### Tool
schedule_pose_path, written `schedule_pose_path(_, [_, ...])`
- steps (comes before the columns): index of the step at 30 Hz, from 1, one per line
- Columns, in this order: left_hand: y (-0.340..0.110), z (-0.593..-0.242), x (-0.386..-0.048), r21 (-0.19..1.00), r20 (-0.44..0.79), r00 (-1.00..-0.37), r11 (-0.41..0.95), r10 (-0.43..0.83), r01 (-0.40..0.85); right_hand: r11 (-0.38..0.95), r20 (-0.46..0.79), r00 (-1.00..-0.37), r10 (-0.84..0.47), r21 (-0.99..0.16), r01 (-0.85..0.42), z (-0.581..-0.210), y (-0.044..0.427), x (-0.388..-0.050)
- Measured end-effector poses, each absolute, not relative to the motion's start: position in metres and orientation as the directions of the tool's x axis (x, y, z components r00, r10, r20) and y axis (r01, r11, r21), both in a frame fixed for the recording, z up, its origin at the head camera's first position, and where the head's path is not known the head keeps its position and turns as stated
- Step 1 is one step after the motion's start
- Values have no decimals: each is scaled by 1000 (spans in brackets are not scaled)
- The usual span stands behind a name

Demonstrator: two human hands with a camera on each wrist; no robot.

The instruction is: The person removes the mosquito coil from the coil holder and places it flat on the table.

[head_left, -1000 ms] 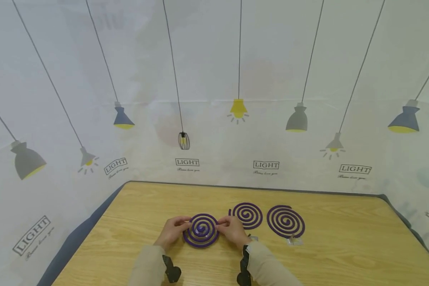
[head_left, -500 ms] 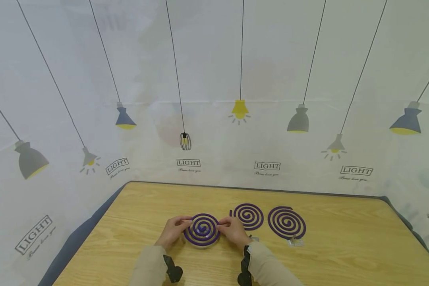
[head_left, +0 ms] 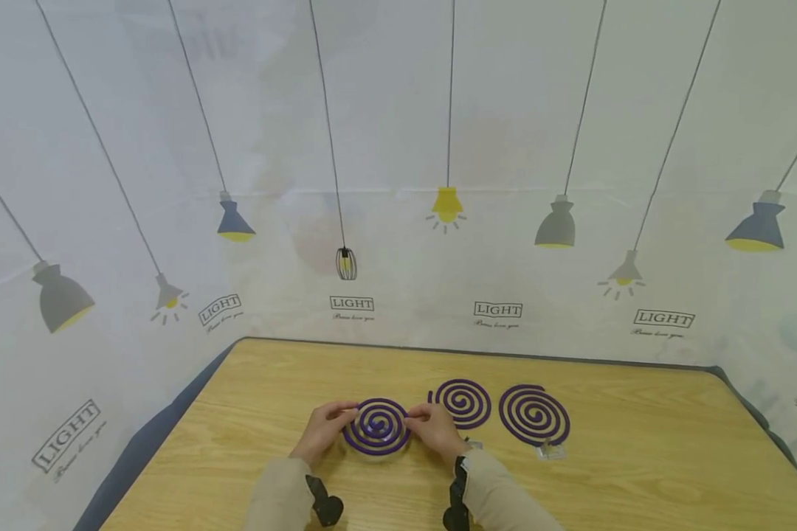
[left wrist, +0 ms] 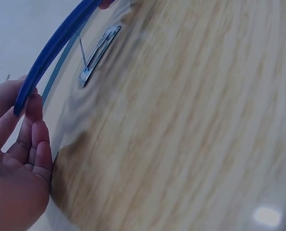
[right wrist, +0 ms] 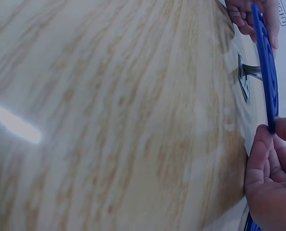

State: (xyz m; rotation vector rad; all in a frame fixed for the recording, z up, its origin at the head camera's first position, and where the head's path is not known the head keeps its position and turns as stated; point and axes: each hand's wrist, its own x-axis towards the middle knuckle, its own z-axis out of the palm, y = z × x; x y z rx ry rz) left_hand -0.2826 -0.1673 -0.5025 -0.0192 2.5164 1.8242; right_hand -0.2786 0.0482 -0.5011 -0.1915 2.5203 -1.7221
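A purple mosquito coil [head_left: 375, 425] lies roughly level above the table, between both hands. My left hand [head_left: 322, 433] pinches its left edge between thumb and fingers. At the opposite edge, my right hand [head_left: 437, 431] pinches the rim the same way. Underneath, in the left wrist view, a small metal coil stand [left wrist: 98, 57] rests on the tabletop, its thin prong rising toward the coil. The right wrist view shows the stand [right wrist: 243, 79] with its upright reaching the coil's underside [right wrist: 267, 77]; whether it is hooked in cannot be told.
Two more purple coils lie to the right: one coil [head_left: 461, 404] just behind the right hand, another coil [head_left: 535, 414] farther right. Small metal pieces [head_left: 550, 450] sit at their near edges. A wall sheet printed with lamps [head_left: 398, 221] surrounds the wooden table [head_left: 637, 457].
The near edge of the coil between the hands has risen slightly, so it looks flatter. Both hands keep their pinch. The head view has shifted a little.
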Motion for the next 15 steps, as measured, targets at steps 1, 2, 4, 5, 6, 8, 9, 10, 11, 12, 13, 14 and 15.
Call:
schedule_pose_path(1, [-167, -503, -283, 953, -39, -999, 301, 4, -36, 359, -2, -989, -150, -932, -53, -501, 49, -278])
schedule_pose_path(2, [-166, -504, -283, 956, -46, -999, 291, -5, -45, 356, -5, -989, -149, -933, -49, -501, 49, -278])
schedule_pose_path(4, [-165, -505, -283, 962, -50, -998, 267, -28, -56, 352, -5, -988, -152, -935, -49, -500, 50, -278])
schedule_pose_path(5, [-164, -505, -282, 965, -49, -998, 255, -43, -58, 348, 0, -988, -152, -936, -53, -499, 50, -278])
schedule_pose_path(6, [-163, -504, -282, 969, -45, -997, 242, -56, -57, 341, 4, -988, -152, -938, -57, -498, 50, -278])
schedule_pose_path(8, [-161, -503, -282, 974, -39, -996, 219, -78, -55, 326, 11, -989, -151, -943, -60, -497, 50, -279])
schedule_pose_path(9, [-160, -503, -282, 977, -36, -996, 208, -86, -53, 320, 13, -989, -148, -945, -60, -497, 50, -279])
schedule_pose_path(10, [-159, -503, -282, 978, -40, -995, 200, -94, -58, 308, 7, -989, -146, -950, -53, -496, 50, -279])
schedule_pose_path(11, [-159, -502, -282, 979, -43, -994, 194, -99, -61, 300, 3, -990, -143, -953, -46, -496, 50, -279])
schedule_pose_path(12, [-158, -502, -281, 980, -45, -994, 191, -102, -64, 289, -7, -990, -139, -957, -34, -497, 50, -279])
schedule_pose_path(13, [-158, -502, -281, 979, -46, -994, 192, -104, -65, 280, -15, -990, -137, -960, -24, -497, 50, -278])
schedule_pose_path(14, [-157, -502, -281, 979, -46, -994, 191, -104, -65, 270, -24, -991, -133, -963, -13, -497, 50, -278])
schedule_pose_path(15, [-157, -502, -281, 979, -45, -994, 194, -104, -65, 260, -31, -991, -132, -966, -5, -497, 50, -278])
